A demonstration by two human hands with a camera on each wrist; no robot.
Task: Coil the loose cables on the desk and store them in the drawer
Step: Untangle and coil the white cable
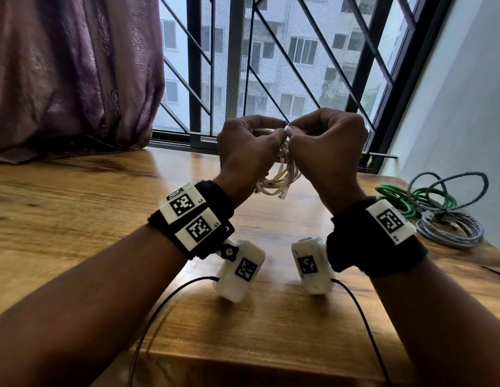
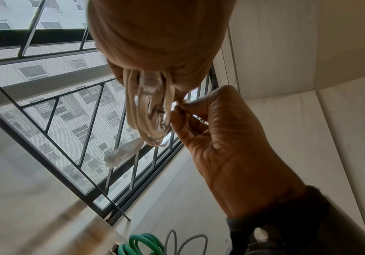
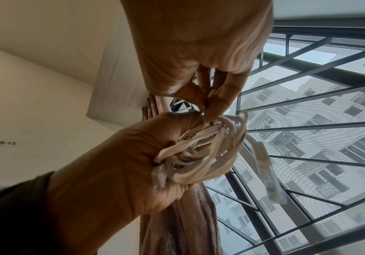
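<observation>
Cable (image 1: 279,178), cream-white and already wound into a bundle of loops, is held in the air above the worktop (image 1: 75,208), between the two hands. The bundle is gripped by the curled fingers of the left hand (image 1: 247,148), while something thin at its top, seemingly a tie, is pinched by the right hand (image 1: 325,145). The step in hand is judged to be securing the coil. Next, the fastening has to be finished and the bundle carried to the drawer, which is not seen. A green cable (image 1: 397,198) and a grey cable (image 1: 450,227) lie at the right, well apart.
</observation>
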